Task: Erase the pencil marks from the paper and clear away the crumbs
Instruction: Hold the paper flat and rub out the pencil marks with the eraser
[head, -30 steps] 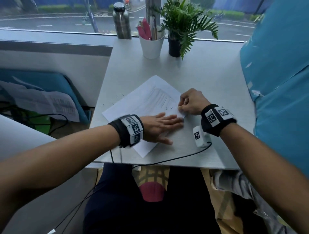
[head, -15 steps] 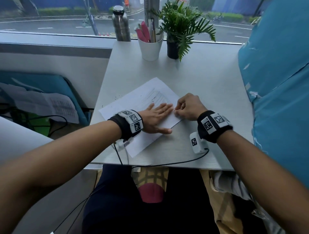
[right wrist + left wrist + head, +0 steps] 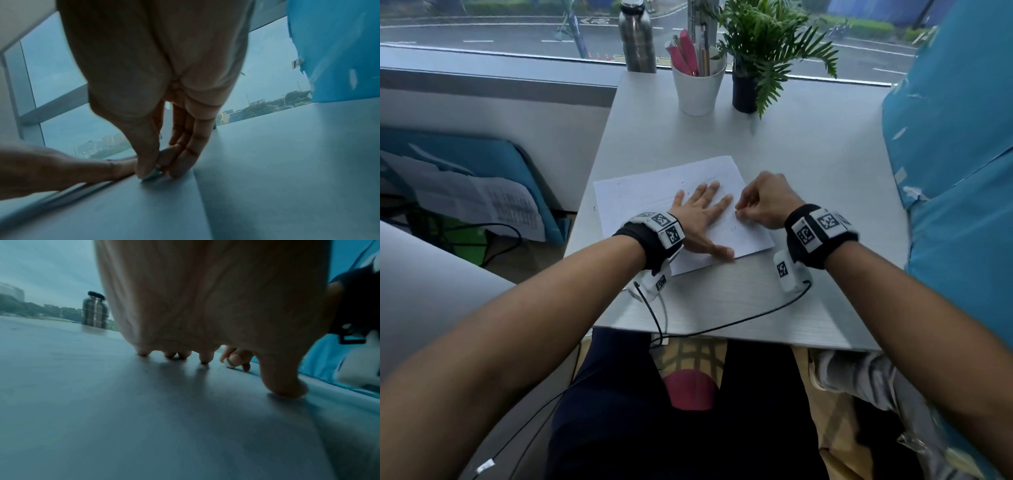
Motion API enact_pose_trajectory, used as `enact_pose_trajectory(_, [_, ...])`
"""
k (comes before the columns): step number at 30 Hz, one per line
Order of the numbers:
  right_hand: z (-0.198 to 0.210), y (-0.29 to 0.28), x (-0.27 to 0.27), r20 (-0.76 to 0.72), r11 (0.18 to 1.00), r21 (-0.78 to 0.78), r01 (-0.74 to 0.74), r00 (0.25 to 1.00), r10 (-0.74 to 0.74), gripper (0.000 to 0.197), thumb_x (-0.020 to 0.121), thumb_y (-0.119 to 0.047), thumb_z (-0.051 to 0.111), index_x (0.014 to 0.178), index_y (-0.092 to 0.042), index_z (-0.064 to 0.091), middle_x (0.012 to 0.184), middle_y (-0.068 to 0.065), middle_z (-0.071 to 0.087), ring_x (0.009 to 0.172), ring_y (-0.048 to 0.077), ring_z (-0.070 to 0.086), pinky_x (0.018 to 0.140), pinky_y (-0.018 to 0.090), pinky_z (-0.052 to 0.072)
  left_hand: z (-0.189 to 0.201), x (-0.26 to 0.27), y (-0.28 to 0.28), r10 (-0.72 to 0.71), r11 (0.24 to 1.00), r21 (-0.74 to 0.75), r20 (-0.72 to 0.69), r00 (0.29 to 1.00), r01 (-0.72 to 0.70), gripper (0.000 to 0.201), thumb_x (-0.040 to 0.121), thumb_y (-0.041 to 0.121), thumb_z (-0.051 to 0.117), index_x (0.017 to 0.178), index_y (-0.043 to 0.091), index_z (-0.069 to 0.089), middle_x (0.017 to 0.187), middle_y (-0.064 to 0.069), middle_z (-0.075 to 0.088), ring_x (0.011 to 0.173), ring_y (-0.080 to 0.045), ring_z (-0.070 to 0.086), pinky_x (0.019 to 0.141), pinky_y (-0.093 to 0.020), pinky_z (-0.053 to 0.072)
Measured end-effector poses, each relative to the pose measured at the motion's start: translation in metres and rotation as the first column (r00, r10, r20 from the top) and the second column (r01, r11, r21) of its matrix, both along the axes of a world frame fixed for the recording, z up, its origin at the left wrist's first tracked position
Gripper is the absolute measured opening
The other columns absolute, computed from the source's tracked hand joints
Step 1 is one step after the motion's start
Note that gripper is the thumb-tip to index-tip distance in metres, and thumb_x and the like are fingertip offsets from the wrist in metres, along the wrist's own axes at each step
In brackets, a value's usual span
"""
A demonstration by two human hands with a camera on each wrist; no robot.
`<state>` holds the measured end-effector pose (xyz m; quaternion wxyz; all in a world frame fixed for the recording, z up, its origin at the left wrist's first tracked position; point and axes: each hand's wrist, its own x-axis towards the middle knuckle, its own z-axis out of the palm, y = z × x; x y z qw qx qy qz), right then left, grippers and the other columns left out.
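Two hands work on one sheet of paper (image 3: 654, 192) that lies askew on the pale table (image 3: 808, 164). The left hand (image 3: 700, 214) lies flat on the sheet with its fingers (image 3: 714, 186) straight and spread, thumb stretched toward the near edge; the left wrist view shows its fingertips (image 3: 204, 360) and thumb pressing down on the surface. The right hand (image 3: 765, 202) sits just beside it at the sheet's right part, its fingers (image 3: 185, 155) curled and pinching a small white eraser (image 3: 152, 174) between thumb and forefinger, the eraser's tip touching the paper. From the left wrist the same eraser (image 3: 229, 364) shows as a pale block under the right thumbnail. Faint pencil lines and a few small reddish specks (image 3: 734, 217) show on the paper near the eraser; a few dark specks lie toward the sheet's left part and on the table just off its left edge.

At the far end of the table stand a white cup (image 3: 697, 90) holding pens, a potted plant (image 3: 763, 51) and a steel bottle (image 3: 637, 42), all well apart from the paper. Cables (image 3: 722, 327) run from both wrist cameras over the table's near edge.
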<state>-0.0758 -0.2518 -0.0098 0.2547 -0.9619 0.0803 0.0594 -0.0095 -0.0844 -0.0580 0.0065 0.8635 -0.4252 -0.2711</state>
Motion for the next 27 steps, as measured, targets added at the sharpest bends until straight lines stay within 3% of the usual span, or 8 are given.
enact_pose_trajectory(3, [-0.002,0.001,0.002,0.045,1.0,-0.014,-0.008,0.999,0.008,0.009,0.076,-0.013,0.073,0.082,-0.011,0.08,0.072,0.006,0.073,0.068,0.015,0.065,0.074,0.022,0.055,0.003,0.002,-0.002,0.009,1.0,0.019,-0.006,1.0,-0.009,0.124,0.069,0.083,0.06,0.155,0.035,-0.014,0.16,-0.002,-0.029,0.148,-0.023,-0.024,0.117,-0.057,-0.013])
enact_pose_trajectory(8, [-0.004,0.004,-0.007,-0.079,0.985,-0.042,-0.165,0.984,0.162,0.009,0.075,-0.011,0.073,0.079,-0.015,0.079,0.062,-0.005,0.065,0.055,0.001,0.054,0.056,0.0,0.036,0.007,0.003,-0.006,0.023,0.997,0.069,-0.011,1.0,-0.022,0.126,0.064,0.084,0.063,0.153,0.041,-0.016,0.16,0.002,-0.031,0.148,-0.022,-0.025,0.116,-0.06,-0.012])
enact_pose_trajectory(12, [-0.004,-0.004,0.009,0.027,0.999,-0.046,-0.007,1.0,0.009,0.009,0.075,-0.018,0.074,0.08,-0.013,0.08,0.071,0.005,0.072,0.067,0.016,0.065,0.064,0.014,0.047,0.008,0.002,-0.006,0.031,0.997,0.078,-0.003,1.0,-0.03,0.126,0.065,0.084,0.064,0.153,0.041,-0.015,0.16,0.003,-0.031,0.148,-0.022,-0.025,0.115,-0.062,-0.012])
enact_pose_trajectory(17, [-0.002,-0.001,-0.003,-0.15,0.985,-0.039,-0.171,0.975,0.163,0.006,0.073,-0.018,0.077,0.079,-0.018,0.079,0.069,-0.001,0.071,0.064,0.009,0.062,0.059,0.008,0.043,0.011,0.001,-0.006,0.041,0.996,0.082,-0.018,0.999,-0.04,0.127,0.064,0.083,0.064,0.152,0.042,-0.016,0.159,0.004,-0.032,0.148,-0.021,-0.026,0.115,-0.062,-0.013])
enact_pose_trajectory(20, [-0.004,-0.007,0.01,-0.02,0.999,-0.041,-0.016,1.0,0.016,0.008,0.074,-0.018,0.076,0.08,-0.014,0.079,0.071,0.004,0.072,0.063,0.011,0.063,0.068,0.018,0.054,0.01,0.0,-0.007,0.042,0.996,0.083,-0.009,0.999,-0.041,0.126,0.064,0.083,0.065,0.153,0.042,-0.015,0.16,0.004,-0.032,0.148,-0.022,-0.025,0.115,-0.063,-0.012])
enact_pose_trajectory(22, [-0.006,-0.005,0.01,0.007,0.999,-0.04,0.008,1.0,-0.008,0.007,0.074,-0.017,0.075,0.079,-0.013,0.079,0.071,0.005,0.073,0.066,0.014,0.065,0.065,0.016,0.051,0.011,0.0,-0.007,0.048,0.995,0.085,-0.012,0.999,-0.046,0.126,0.064,0.083,0.065,0.153,0.042,-0.015,0.16,0.004,-0.031,0.148,-0.022,-0.025,0.115,-0.063,-0.011])
enact_pose_trajectory(25, [-0.006,0.003,-0.006,-0.115,0.992,-0.026,-0.126,0.986,0.122,0.005,0.075,-0.016,0.076,0.078,-0.016,0.079,0.069,0.001,0.072,0.064,0.01,0.063,0.056,0.005,0.04,0.012,0.002,-0.007,0.051,0.995,0.09,-0.02,0.999,-0.049,0.128,0.063,0.083,0.065,0.153,0.042,-0.016,0.159,0.004,-0.033,0.148,-0.021,-0.026,0.115,-0.063,-0.012])
enact_pose_trajectory(27, [-0.004,0.002,-0.003,-0.121,0.993,-0.031,-0.117,0.986,0.112,0.006,0.074,-0.018,0.077,0.079,-0.015,0.08,0.07,0.001,0.072,0.066,0.011,0.064,0.059,0.008,0.042,0.013,0.001,-0.007,0.045,0.994,0.101,-0.023,0.999,-0.042,0.127,0.064,0.084,0.064,0.152,0.041,-0.017,0.159,0.004,-0.033,0.147,-0.021,-0.027,0.115,-0.063,-0.012])
